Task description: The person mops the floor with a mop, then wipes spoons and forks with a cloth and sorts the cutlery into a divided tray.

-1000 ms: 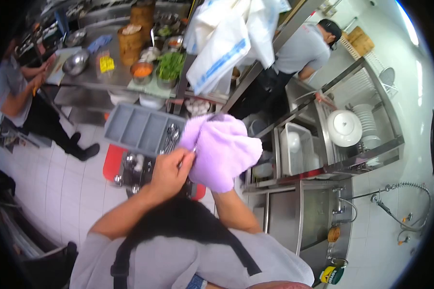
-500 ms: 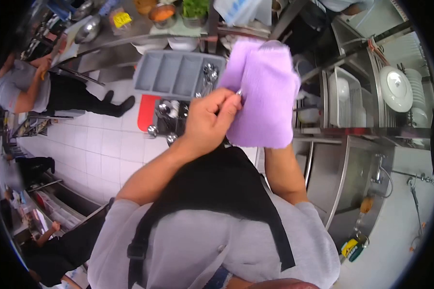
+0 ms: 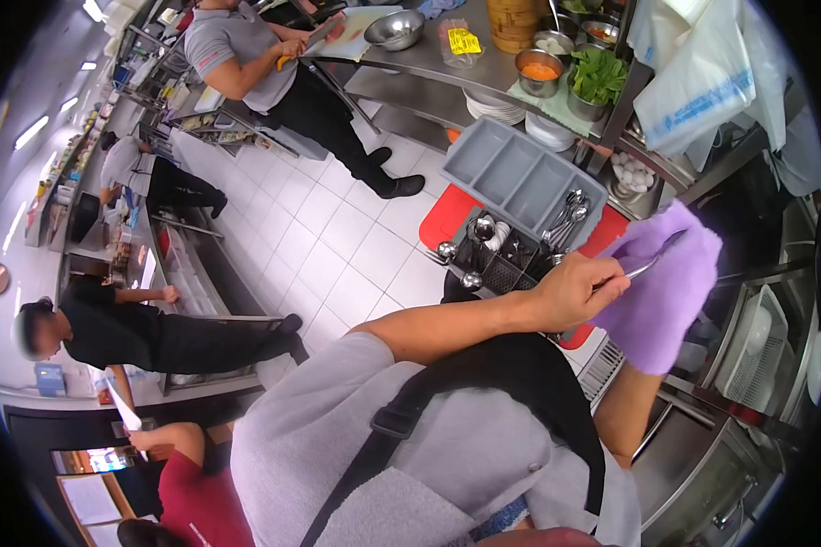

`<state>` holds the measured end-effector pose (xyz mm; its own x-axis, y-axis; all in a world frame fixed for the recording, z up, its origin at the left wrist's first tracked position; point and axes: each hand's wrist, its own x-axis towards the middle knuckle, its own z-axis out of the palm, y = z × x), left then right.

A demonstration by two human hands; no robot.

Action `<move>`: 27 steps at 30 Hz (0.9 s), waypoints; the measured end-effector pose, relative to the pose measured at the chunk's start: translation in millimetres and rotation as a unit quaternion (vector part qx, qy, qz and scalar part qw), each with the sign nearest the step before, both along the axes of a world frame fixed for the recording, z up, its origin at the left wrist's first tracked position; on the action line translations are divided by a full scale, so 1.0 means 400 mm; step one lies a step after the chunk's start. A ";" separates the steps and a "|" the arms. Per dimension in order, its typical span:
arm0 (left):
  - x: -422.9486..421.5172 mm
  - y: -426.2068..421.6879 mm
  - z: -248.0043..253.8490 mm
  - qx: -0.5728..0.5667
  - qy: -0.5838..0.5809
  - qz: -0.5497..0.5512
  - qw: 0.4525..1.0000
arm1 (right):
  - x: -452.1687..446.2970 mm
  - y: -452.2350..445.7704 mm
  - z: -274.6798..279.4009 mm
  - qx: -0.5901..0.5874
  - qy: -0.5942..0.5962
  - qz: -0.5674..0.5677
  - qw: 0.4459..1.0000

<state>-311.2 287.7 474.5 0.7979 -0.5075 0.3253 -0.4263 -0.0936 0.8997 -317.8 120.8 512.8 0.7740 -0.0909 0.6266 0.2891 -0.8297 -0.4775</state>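
My left hand is closed on the handle of a thin metal piece of cutlery. Its far end lies against a purple cloth, and I cannot make out whether it is a spoon or a fork. The cloth covers my right hand, which holds it from below; only the right forearm shows. Beyond my left hand is a grey compartment bin, with several spoons in its right-hand compartment. A dark cutlery basket with spoons and forks stands nearer to me.
Red surface shows under the bin and basket. On the steel counter are a bowl of orange food and leafy greens. A co-worker cuts at a board; other people stand at left. Racks hold dishes at right.
My view has turned left, so the bin, hands and cloth sit further right. The cutlery in my left hand shows more of its length, still against the cloth.
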 end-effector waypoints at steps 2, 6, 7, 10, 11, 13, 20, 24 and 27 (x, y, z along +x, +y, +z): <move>0.021 -0.004 -0.016 0.005 -0.033 0.015 0.999 | 0.003 0.018 -0.022 0.016 -0.025 0.033 0.999; 0.097 0.043 -0.007 0.054 -0.103 0.072 0.991 | -0.020 0.036 -0.035 0.068 0.006 0.113 0.991; 0.109 0.057 0.024 0.019 -0.057 0.112 0.992 | -0.026 0.039 -0.024 0.055 0.010 0.124 0.991; 0.128 0.029 0.055 -0.091 -0.084 0.101 0.987 | -0.035 0.070 -0.018 0.028 0.028 0.134 0.990; 0.145 0.018 0.047 -0.113 -0.121 0.080 0.983 | -0.040 0.087 -0.020 0.021 0.034 0.138 0.990; 0.176 0.036 0.031 -0.069 -0.008 0.051 0.996 | -0.049 0.112 -0.023 0.006 0.048 0.151 0.987; 0.159 0.036 0.024 -0.212 0.186 0.018 0.959 | -0.076 0.148 -0.048 -0.071 0.112 0.214 0.968; 0.155 0.054 0.019 -0.265 0.177 0.011 0.948 | -0.067 0.146 -0.051 -0.068 0.130 0.237 0.960; 0.182 0.116 0.019 -0.237 0.197 0.029 0.951 | -0.037 0.130 -0.047 0.027 0.107 0.212 0.971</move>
<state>-238.4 333.9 482.2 0.9271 -0.3302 0.1775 -0.0548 0.3491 0.9355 -332.7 172.8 494.0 0.8611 0.2359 0.4504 0.4884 -0.6301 -0.6037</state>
